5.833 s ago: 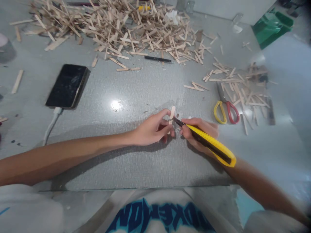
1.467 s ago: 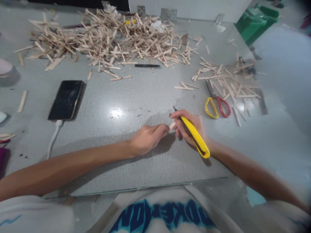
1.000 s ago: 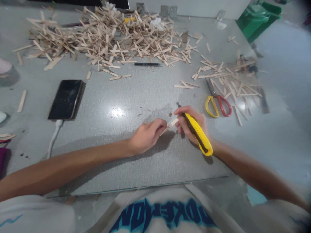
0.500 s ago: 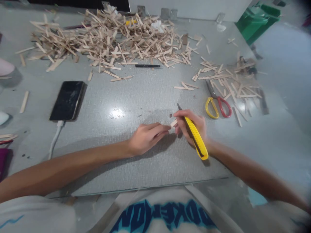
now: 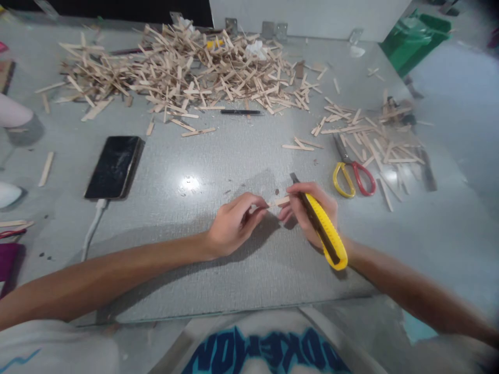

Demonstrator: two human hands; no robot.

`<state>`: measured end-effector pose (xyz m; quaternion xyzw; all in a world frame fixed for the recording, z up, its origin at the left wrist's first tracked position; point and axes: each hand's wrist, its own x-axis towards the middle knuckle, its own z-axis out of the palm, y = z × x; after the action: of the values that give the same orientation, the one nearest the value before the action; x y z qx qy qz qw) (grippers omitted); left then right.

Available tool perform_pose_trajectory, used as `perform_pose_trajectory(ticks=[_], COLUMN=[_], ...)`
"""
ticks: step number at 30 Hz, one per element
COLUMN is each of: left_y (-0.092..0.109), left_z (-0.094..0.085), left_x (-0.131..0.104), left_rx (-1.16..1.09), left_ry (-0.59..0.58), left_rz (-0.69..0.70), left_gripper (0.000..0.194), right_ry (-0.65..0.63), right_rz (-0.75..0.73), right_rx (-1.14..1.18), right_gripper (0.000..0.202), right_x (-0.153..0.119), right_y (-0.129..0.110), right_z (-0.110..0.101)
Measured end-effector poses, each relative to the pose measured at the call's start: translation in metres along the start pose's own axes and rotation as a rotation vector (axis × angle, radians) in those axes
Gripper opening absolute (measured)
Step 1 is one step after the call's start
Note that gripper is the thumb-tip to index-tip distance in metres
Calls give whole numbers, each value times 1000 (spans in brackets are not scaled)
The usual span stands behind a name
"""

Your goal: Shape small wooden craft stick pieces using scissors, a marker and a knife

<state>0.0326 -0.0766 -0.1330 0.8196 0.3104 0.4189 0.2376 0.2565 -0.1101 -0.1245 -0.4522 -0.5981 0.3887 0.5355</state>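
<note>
My left hand point(image 5: 236, 224) pinches the left end of a small wooden stick point(image 5: 278, 201) between thumb and fingers, just above the grey table point(image 5: 175, 291). The stick's right end meets the fingertips of my right hand point(image 5: 312, 210). That hand is closed on a yellow utility knife point(image 5: 325, 228), whose dark blade tip points up and away from me. To the right of it lie scissors point(image 5: 353, 176) with one yellow and one red handle.
A large heap of wooden sticks point(image 5: 167, 78) spreads along the back, with a black pen point(image 5: 241, 112) before it. More sticks point(image 5: 374, 135) lie at right. A phone point(image 5: 115, 167) with a white cable is at left. A green bin point(image 5: 419, 41) stands beyond the table.
The stick shows more between my hands. My left fingers have bent into a pinch, and my right hand with the knife has shifted slightly right. The whole view has moved a little.
</note>
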Motion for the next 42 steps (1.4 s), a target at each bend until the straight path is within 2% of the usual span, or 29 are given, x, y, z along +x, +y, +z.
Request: perform_pose_trajectory(ticks=[3, 8, 13, 16, 21, 30, 36, 42], left_y=[1, 2, -2, -5, -9, -10, -9, -8], left_z=[-2, -7, -5, 2, 8, 6, 4, 3], left_x=[0, -3, -5, -6, -5, -7, -8, -6], left_rx=[-2, 17, 181, 254, 288, 170, 122, 94], left_ry=[-1, -34, -5, 42, 37, -28, -32, -58], left_rz=[61, 120, 184, 182, 182, 76, 22, 31], left_gripper=[10, 9, 13, 9, 14, 11, 7, 10], right_ry=[-27, -99, -103, -101, -111, -136, -124, -95], right_rz=[40, 21, 57, 94, 89, 12, 0, -1], right_rx=[32, 10, 27, 57, 60, 41, 42, 37], right_gripper=[13, 21, 16, 9, 16, 13, 10, 17], right_x=[-11, -20, -17, -12, -2, -2, 2, 3], right_y=[1, -1, -4, -3, 0, 9, 1, 2], right_z=[2, 3, 6, 7, 5, 1, 3, 2])
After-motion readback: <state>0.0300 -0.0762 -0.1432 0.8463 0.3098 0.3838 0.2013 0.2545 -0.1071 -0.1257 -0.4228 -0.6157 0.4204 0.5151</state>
